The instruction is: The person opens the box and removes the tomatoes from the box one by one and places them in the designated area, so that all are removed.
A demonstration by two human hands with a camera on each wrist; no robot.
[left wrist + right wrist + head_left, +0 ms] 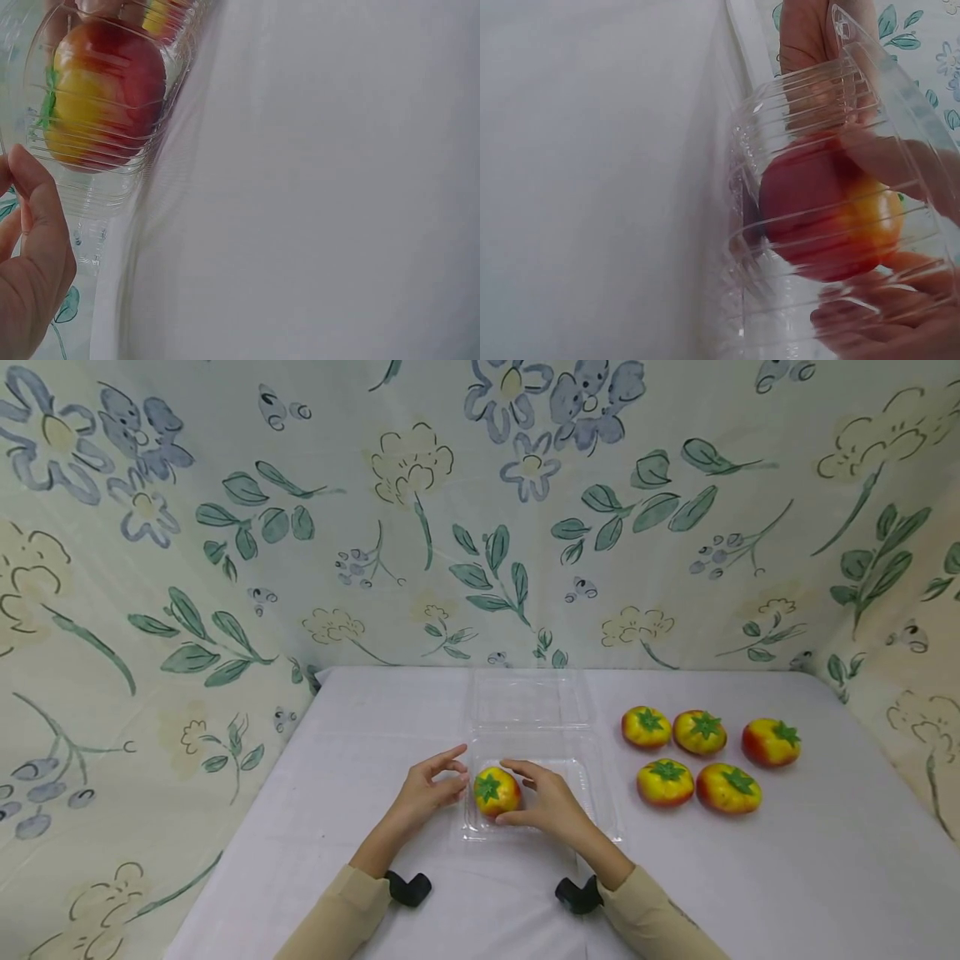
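A clear plastic clamshell box (604, 793) lies with its lid (531, 697) folded back away from me. Inside the left part of its base sits a yellow-and-red toy tomato-like fruit (497, 792) with a green leafy top facing up. My right hand (553, 803) reaches into the box and holds this fruit between thumb and fingers. The ribbed wall lets the fruit (825, 214) show through in the right wrist view. At the box's left rim is my left hand (422, 792), its fingers loosely bent and fingertips right beside the rim.
To the right of the box lie several more of these fruits (665, 782) in two loose rows. A white cloth (360, 718) covers the table. Floral fabric (480, 527) hangs behind and along both sides. Black wrist mounts (577, 896) stick out from both sleeves.
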